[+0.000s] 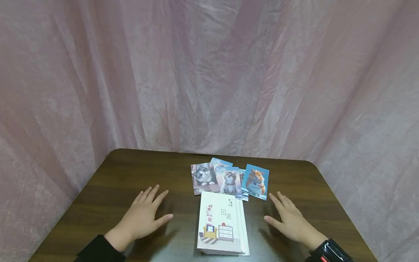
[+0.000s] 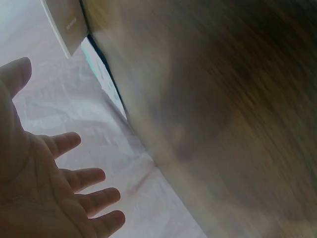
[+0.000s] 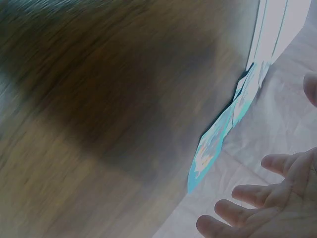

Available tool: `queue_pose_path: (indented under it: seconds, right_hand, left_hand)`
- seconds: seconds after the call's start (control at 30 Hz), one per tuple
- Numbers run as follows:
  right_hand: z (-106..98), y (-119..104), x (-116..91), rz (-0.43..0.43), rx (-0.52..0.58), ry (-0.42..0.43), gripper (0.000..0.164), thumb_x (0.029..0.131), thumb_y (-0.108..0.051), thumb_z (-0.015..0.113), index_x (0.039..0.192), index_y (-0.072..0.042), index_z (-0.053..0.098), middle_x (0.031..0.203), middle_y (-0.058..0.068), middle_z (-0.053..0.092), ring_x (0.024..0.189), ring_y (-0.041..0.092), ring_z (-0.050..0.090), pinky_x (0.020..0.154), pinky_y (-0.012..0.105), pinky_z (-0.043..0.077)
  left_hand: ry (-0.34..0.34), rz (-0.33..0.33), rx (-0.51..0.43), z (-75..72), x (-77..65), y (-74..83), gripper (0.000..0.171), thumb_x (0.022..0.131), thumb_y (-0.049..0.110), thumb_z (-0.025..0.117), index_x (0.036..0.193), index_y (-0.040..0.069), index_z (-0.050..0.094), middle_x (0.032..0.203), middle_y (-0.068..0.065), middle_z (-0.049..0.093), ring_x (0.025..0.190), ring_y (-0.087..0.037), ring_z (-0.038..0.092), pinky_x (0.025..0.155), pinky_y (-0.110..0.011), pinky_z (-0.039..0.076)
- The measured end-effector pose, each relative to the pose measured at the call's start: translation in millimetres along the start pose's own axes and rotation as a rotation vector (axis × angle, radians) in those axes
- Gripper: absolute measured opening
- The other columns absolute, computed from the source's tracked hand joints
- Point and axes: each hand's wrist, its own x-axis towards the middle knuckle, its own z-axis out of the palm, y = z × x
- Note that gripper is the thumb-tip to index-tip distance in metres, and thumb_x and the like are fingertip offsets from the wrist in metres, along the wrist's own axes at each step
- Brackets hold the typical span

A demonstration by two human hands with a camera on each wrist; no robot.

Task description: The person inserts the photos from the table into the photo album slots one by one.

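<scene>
A white album-like book (image 1: 217, 218) with a drawn yellow armchair and a chest of drawers on its cover lies at the front middle of the table. Just behind it several picture cards overlap: a grey-and-white cat card (image 1: 204, 176), a kitten card (image 1: 229, 183) and, at the right end, a blue hamster card (image 1: 256, 182). To the left of the book my left hand (image 1: 140, 214) is held palm down, fingers spread, holding nothing. My right hand (image 1: 291, 220) mirrors it on the right, its fingertips near the hamster card. Both palms show in the wrist views, with nothing in them.
The dark wooden table (image 1: 147, 167) has rounded far corners. Behind it and along both sides hangs a pale pink curtain (image 1: 209, 80). A black band (image 1: 330, 251) sits on the right wrist, and a dark sleeve (image 1: 101, 249) covers the left.
</scene>
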Motion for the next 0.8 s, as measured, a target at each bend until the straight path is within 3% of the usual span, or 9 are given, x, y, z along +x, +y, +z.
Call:
queue_pose_path:
  seconds: [0.17, 0.37, 0.8]
  right_hand:
    - [5, -7, 5, -0.019, 0.031, -0.03, 0.078, 0.098, -0.048, 0.06, 0.154, -0.002, 0.032, 0.155, 0.035, 0.027, 0.139, 0.059, 0.026, 0.101, 0.076, 0.029]
    - [13, -18, 12, -0.033, 0.063, -0.089, 0.08, 0.098, -0.048, 0.06, 0.155, 0.0, 0.031, 0.157, 0.033, 0.024, 0.141, 0.057, 0.025, 0.103, 0.074, 0.031]
    - [25, -40, 21, -0.03, 0.108, -0.151, 0.078, 0.098, -0.047, 0.059, 0.156, -0.004, 0.03, 0.157, 0.03, 0.026, 0.144, 0.05, 0.026, 0.106, 0.068, 0.034]
  left_hand:
    - [-0.008, 0.029, -0.014, 7.1, 2.3, 8.2, 0.08, 0.09, 0.065, 0.059, 0.149, 0.012, 0.048, 0.153, -0.025, 0.038, 0.138, -0.051, 0.037, 0.11, -0.068, 0.026]
    - [-0.071, 0.059, -0.032, 14.3, 5.8, 19.7, 0.079, 0.091, 0.064, 0.059, 0.15, 0.013, 0.046, 0.155, -0.024, 0.036, 0.14, -0.049, 0.035, 0.112, -0.067, 0.026]
    - [-0.113, 0.111, -0.059, 15.9, 11.5, 40.6, 0.079, 0.093, 0.063, 0.056, 0.152, 0.012, 0.044, 0.154, -0.024, 0.037, 0.142, -0.047, 0.033, 0.114, -0.063, 0.026]
